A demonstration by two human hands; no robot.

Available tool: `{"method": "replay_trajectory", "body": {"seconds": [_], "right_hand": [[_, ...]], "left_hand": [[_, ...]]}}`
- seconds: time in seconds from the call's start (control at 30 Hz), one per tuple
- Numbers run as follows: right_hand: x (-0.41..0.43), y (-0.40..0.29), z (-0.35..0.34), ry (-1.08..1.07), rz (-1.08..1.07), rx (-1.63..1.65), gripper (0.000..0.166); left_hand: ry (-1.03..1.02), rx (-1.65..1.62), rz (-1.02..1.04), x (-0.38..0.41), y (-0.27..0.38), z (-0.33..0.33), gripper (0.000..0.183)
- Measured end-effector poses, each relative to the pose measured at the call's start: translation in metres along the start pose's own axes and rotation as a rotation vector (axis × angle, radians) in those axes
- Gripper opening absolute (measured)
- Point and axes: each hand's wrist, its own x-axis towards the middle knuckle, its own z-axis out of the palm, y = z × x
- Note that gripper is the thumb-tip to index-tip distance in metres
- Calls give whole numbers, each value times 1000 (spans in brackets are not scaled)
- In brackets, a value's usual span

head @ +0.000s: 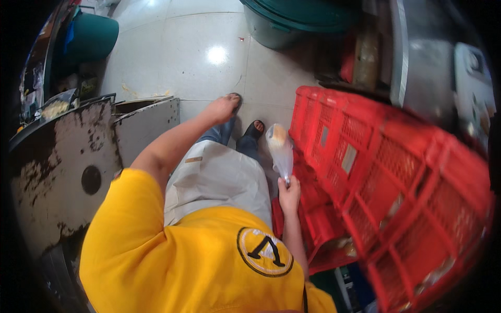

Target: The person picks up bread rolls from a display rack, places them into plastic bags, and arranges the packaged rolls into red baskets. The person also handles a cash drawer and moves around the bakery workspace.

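My right hand (289, 195) grips the gathered neck of a clear plastic bag (282, 154). The bag reaches away from my fingers, and a pale brown item, possibly bread, shows at its far end. My left hand (226, 107) is stretched forward above one of my feet. Its fingers look bent, and whether anything is between them is not clear. A white apron (219, 176) hangs below my yellow shirt.
Stacked red plastic crates (332, 156) stand along my right side. To the left is a worn, stained metal cabinet (70, 168). A lidded green bin (274, 27) and a green bucket (94, 35) stand ahead, and a metal-edged counter (399, 51) is at upper right.
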Motion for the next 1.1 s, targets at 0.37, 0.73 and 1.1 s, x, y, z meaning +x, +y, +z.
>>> {"method": "replay_trajectory", "body": {"seconds": [0.37,0.73,1.1], "right_hand": [[8,59,33,-211,414,131,9],[34,77,50,-373,648,-6,15],[73,86,54,-342,508,-68,16]], "left_hand": [[-91,-187,-149,269,-37,64,33],[-140,63,-113,406,-89,140,37],[-70,-170,-104,407,-114,232,28]]}}
